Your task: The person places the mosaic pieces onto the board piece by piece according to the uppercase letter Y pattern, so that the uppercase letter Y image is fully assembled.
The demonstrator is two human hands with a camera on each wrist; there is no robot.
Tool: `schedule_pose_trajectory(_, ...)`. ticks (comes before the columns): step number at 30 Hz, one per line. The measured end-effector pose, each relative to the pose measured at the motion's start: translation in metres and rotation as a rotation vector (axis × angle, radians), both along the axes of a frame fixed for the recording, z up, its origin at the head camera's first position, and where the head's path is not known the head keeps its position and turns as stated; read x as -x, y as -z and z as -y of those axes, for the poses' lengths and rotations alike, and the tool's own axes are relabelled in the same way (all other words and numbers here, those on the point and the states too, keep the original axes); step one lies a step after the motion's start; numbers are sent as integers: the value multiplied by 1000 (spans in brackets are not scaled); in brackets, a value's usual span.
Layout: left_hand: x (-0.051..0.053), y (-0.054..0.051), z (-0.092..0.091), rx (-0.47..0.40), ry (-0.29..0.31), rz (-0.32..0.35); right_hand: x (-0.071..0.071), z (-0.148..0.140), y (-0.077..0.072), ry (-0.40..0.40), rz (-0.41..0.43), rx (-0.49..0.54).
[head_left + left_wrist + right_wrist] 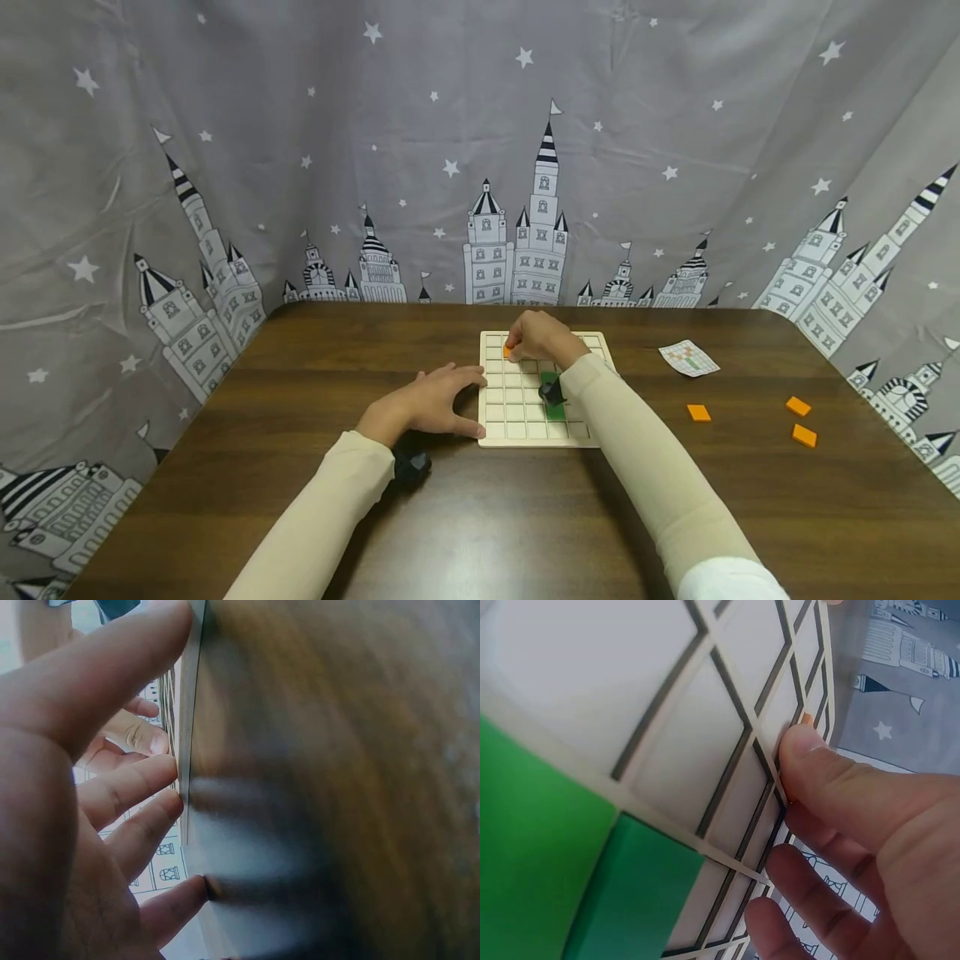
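Observation:
A pale grid board lies flat on the table. My left hand is at its left side, thumb and fingers spread, with fingertips touching the edge; the left wrist view shows those extended fingers against the rim. Over the upper-left part of the grid, my right hand pinches an orange square tile at a square there. In the right wrist view the thumb covers most of that tile. Green tiles sit side by side in squares of the board, partly behind my right wrist in the head view.
Right of the board lie three loose orange tiles, one nearer and two farther off. A small card with a coloured grid pattern lies behind them. A grey curtain hangs beyond the brown table.

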State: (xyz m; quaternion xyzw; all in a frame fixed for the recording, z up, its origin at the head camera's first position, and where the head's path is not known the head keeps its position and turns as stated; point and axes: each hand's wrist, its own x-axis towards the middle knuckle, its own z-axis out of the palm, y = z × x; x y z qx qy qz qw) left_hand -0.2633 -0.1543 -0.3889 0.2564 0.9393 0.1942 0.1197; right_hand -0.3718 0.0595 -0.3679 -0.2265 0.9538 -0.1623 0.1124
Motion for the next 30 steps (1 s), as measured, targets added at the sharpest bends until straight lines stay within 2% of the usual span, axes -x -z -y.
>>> schedule_pose_trajectory(8, 1, 1, 0, -9, 3, -12, 0, 1, 2, -27, 2, 2)
schedule_pose_trajectory(12, 0, 8, -4, -15, 5, 19, -2, -6, 9, -44, -1, 4)
schedule_pose_trajectory(14, -1, 12, -5, -14, 0, 35, -3, -12, 10, -81, -5, 39)
schedule_pose_trajectory(17, -2, 13, -5, -18, -6, 33, -6, -27, 3, -130, 0, 124)
schedule_pose_trajectory(20, 0, 11, -3, -24, -3, 13, -11, -49, -12, -156, -14, 159)
schedule_pose_trajectory(24, 4, 4, 1, -11, 2, -3, -23, -95, -31, -182, -57, 84)
schedule_pose_trajectory(26, 5, 2, 1, 0, 1, -4, -31, -123, -35, -182, -72, 39)
schedule_pose_trajectory(30, 6, 3, 1, 7, 3, -1, -53, -181, -31, -147, -53, -19)
